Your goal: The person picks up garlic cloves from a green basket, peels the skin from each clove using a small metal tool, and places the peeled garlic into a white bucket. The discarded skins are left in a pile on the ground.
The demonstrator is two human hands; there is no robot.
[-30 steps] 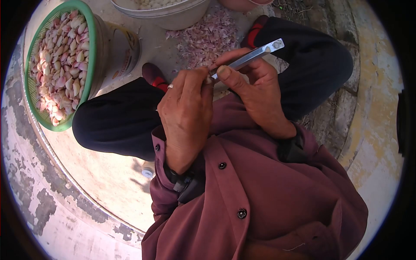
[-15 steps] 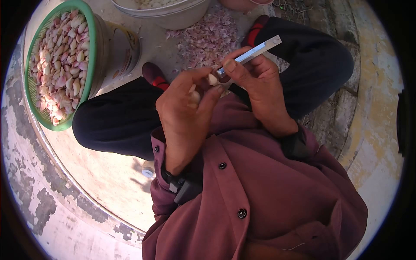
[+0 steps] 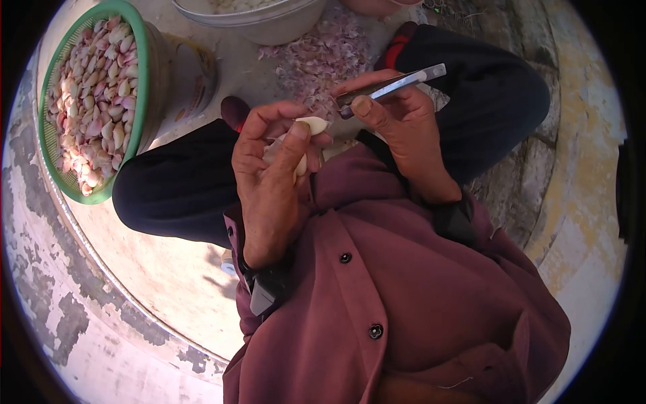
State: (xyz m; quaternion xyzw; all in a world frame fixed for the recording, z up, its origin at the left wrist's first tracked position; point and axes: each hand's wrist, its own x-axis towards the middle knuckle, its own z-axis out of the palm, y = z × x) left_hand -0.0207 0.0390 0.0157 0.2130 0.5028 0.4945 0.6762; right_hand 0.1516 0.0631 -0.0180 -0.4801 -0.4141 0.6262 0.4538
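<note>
Between the thumb and fingers of my left hand [image 3: 269,172] is a peeled white garlic clove [image 3: 314,125], its tip pointing right. More pale garlic [image 3: 301,165] shows lower in the same hand, partly hidden behind the thumb. My right hand [image 3: 412,128] is closed on a slim silver metal tool [image 3: 404,82] that resembles a small cutter knife. The tool's dark end lies near the right fingertips, a short gap away from the clove. Both hands are raised over my lap.
A green basket [image 3: 142,74] full of unpeeled garlic cloves stands at the left, beside a bucket [image 3: 192,77]. A large basin [image 3: 269,27] with pale cloves is at the top. Pinkish garlic skins [image 3: 319,64] lie on the ground between my feet.
My left hand has moved left and down, away from the tool, and the clove now shows white and larger. The tool has turned slightly in my right hand, showing its darker side.
</note>
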